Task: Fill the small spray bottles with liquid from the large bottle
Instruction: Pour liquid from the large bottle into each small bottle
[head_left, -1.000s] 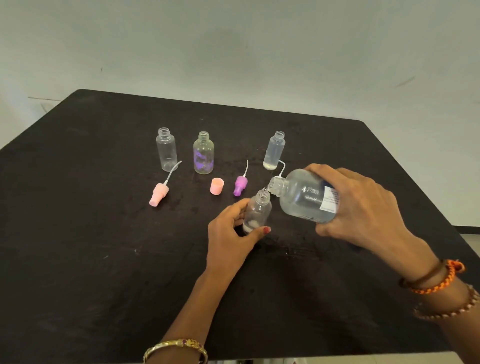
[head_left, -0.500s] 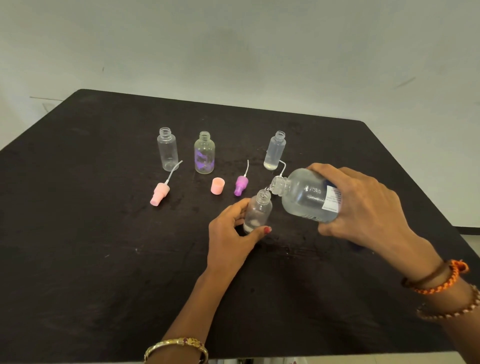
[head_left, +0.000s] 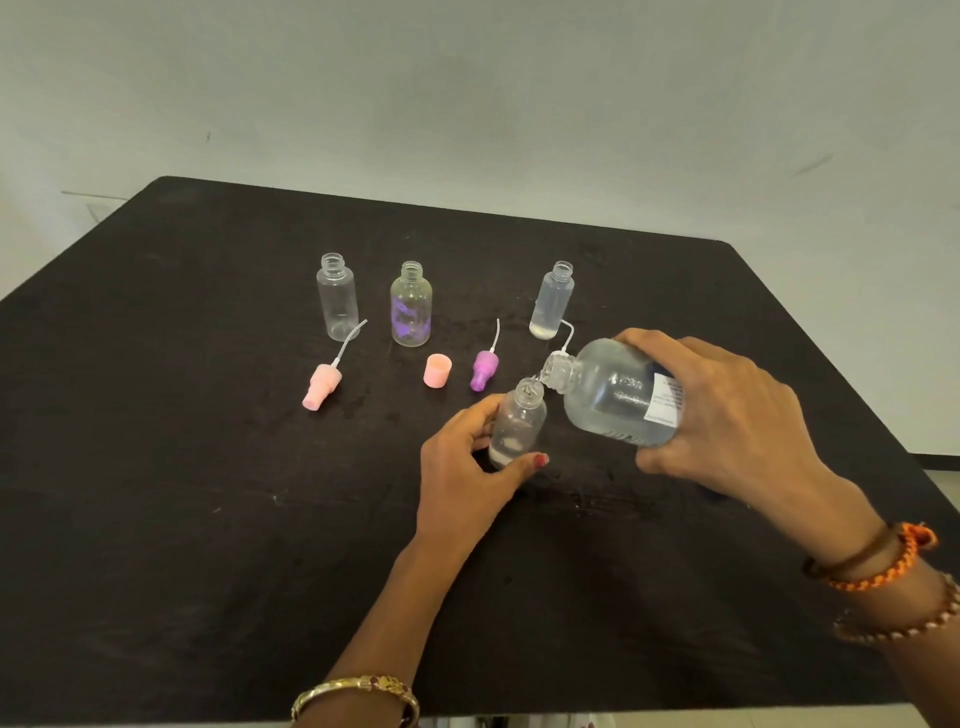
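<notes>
Large bottle (head_left: 618, 392) tilted in right hand (head_left: 727, 415) curled around it, mouth at neck of small spray bottle (head_left: 517, 423) just left, upright on worktop (head_left: 182, 493), gripped by left hand (head_left: 462, 480).

Left hand (head_left: 467, 467) curled low, thumb forward; right hand (head_left: 722, 415) raised, fingers wrapped, apparently tilted leftward

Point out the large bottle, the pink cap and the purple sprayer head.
large bottle (head_left: 613, 389), head view, on its clear tilted body.
pink cap (head_left: 437, 370), head view, on its side wall.
purple sprayer head (head_left: 484, 369), head view, on its purple body.
</notes>
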